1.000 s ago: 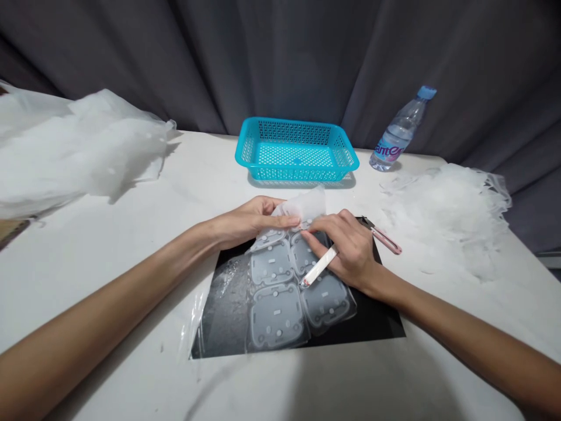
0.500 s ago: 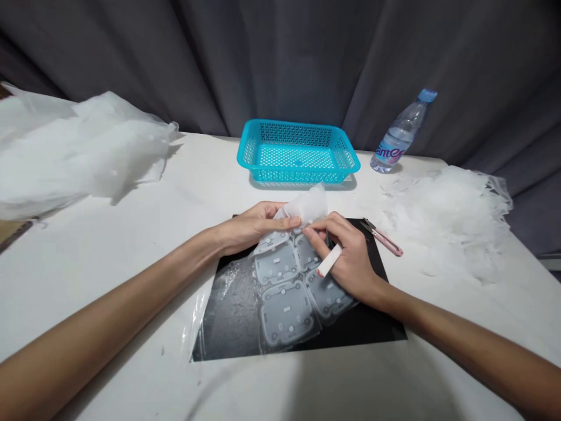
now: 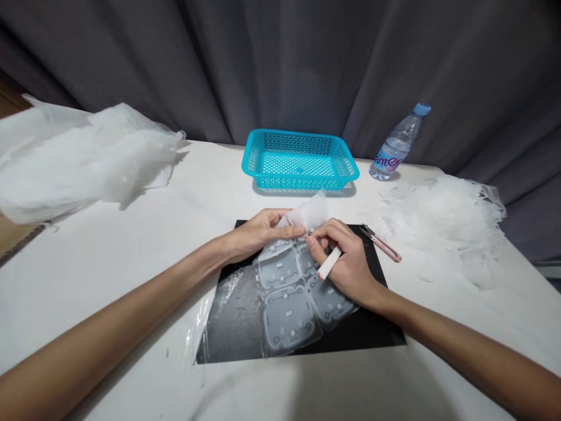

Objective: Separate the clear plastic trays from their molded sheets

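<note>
White table (image 3: 109, 251), left hand (image 3: 263, 235) pinching translucent sheet (image 3: 312, 215), right hand (image 3: 348, 257) curled around white stick (image 3: 329, 263), both angled inward

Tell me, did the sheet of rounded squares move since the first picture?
Yes: the sheet has its near end a little further right, judged against the black mat under it.

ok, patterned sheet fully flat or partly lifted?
Partly lifted: the sheet is pinched at its far end by the left hand, near end spread over the black mat.
</note>
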Demonstrator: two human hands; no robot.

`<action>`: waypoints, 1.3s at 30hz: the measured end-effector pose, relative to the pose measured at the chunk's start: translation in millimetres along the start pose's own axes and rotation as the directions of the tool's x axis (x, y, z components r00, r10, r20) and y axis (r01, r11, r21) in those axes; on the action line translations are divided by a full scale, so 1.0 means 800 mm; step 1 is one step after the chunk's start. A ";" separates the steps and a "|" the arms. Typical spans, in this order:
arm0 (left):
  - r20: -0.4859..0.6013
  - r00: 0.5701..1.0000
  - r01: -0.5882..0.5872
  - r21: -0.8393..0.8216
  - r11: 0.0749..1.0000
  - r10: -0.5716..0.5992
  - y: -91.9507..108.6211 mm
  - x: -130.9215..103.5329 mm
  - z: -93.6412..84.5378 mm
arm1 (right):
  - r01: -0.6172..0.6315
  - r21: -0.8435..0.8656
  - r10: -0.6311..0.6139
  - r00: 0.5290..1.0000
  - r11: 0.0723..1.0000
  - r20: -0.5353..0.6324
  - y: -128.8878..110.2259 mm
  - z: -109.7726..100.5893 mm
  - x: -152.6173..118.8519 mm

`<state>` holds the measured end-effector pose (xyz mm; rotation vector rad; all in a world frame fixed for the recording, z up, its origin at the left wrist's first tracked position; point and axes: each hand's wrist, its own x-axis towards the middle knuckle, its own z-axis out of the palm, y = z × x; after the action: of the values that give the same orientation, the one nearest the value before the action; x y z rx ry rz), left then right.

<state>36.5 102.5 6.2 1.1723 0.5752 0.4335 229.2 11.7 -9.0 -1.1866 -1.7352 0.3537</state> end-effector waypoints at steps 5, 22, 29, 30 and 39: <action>-0.021 0.999 -0.027 0.001 1.000 0.027 -0.004 -0.001 0.003 | 0.052 -0.064 -0.053 0.998 0.997 -0.017 -0.002 0.000 -0.002; -0.011 1.000 0.016 -0.038 0.999 -0.017 -0.004 0.001 -0.001 | 0.188 -0.335 -0.212 0.977 0.923 -0.036 0.002 0.003 -0.006; -0.006 1.000 0.029 -0.006 1.000 -0.029 0.002 -0.002 0.006 | 0.258 -0.356 -0.313 0.944 0.898 -0.105 0.009 -0.002 -0.006; -0.001 1.000 0.023 -0.008 1.000 -0.023 0.003 -0.002 0.007 | 0.303 -0.399 -0.368 0.925 0.865 -0.095 0.012 -0.004 -0.005; -0.008 1.000 0.026 0.014 1.000 -0.026 0.000 -0.002 0.007 | 0.562 -0.602 -0.641 0.760 0.567 0.107 0.034 -0.023 0.005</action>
<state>38.9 97.5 8.4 1.1759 0.6006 0.4125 259.6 23.5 -16.1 -0.8990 -2.0847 -0.7521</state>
